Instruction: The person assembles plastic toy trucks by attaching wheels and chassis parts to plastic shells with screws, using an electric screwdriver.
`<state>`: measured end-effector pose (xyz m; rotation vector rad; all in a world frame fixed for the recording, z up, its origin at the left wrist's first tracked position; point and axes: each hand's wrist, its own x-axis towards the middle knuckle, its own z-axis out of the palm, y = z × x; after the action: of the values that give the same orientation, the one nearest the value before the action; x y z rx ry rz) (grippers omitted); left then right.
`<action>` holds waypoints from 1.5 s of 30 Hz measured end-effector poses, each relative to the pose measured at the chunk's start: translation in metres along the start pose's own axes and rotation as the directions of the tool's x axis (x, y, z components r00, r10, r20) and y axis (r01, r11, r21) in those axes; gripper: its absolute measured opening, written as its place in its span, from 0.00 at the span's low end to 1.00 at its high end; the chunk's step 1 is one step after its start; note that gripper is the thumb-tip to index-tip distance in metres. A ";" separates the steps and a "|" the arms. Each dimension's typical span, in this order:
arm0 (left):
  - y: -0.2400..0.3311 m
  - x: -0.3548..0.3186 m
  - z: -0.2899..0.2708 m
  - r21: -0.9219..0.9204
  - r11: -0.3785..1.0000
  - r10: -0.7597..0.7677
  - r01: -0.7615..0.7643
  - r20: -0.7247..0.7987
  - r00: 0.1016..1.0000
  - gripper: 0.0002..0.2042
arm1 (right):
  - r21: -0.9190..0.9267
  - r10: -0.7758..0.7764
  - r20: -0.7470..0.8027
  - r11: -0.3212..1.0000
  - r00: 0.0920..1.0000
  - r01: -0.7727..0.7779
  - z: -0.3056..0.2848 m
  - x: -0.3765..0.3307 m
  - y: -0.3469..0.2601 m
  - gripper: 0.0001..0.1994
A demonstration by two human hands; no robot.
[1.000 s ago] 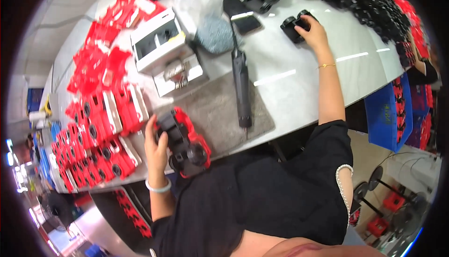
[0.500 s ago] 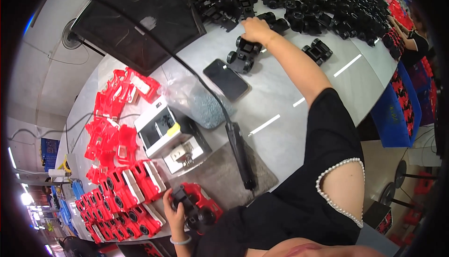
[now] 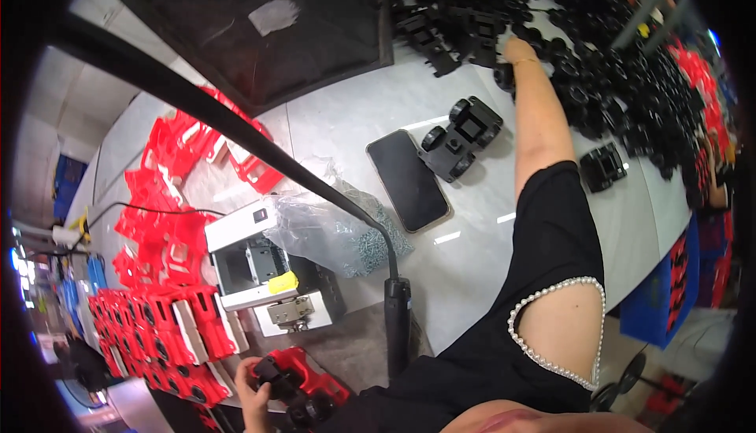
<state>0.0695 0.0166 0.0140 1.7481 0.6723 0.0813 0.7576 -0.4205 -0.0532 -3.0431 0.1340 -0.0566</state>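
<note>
At the lower left, my left hand [image 3: 250, 390] is closed round a black toy car chassis [image 3: 285, 382] with wheels, which sits against a red toy car body [image 3: 324, 382]. My right arm stretches to the far side of the table. There my right hand [image 3: 517, 50] touches the edge of a heap of black wheeled chassis [image 3: 587, 90]; its fingertips are hidden among the dark parts. Nearer to me, a loose chassis [image 3: 465, 138] lies beside a phone [image 3: 409, 181]. An electric screwdriver [image 3: 398, 327] hangs upright from a thick black cable in front of me.
Red car bodies [image 3: 169, 205] lie loose at left, with rows of red cars [image 3: 150, 331] before them. A white-and-black screw feeder [image 3: 276, 272] stands beside a clear bag of screws [image 3: 370, 248]. A black tray [image 3: 260, 31] is at the back; another chassis [image 3: 604, 167] lies right.
My right hand has moved from near the loose chassis to farther along the heap. The view has shifted, and the left hand keeps hold of the chassis.
</note>
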 end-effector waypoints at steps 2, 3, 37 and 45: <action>0.009 -0.001 0.007 0.017 0.999 -0.028 0.029 -0.040 0.999 0.30 | 0.061 0.065 0.030 0.996 0.997 -0.067 0.006 0.008 -0.008 0.33; 0.012 -0.001 0.010 0.046 0.998 -0.035 0.038 -0.061 0.998 0.31 | 0.057 0.079 0.089 0.995 0.993 -0.085 0.005 0.009 -0.010 0.38; 0.039 -0.010 0.038 0.342 0.856 0.421 -0.387 -0.026 0.907 0.18 | 0.765 -0.342 -0.208 0.527 0.917 0.370 -0.158 -0.407 0.016 0.23; 0.022 -0.027 0.029 0.103 0.850 0.519 -0.516 -0.006 0.855 0.19 | 0.957 -0.721 0.268 0.277 0.639 -0.088 -0.108 -0.581 -0.071 0.29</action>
<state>0.0669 -0.0244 0.0332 1.9884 0.2094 0.4593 0.1809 -0.3080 0.0423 -1.6222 -0.5047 0.7249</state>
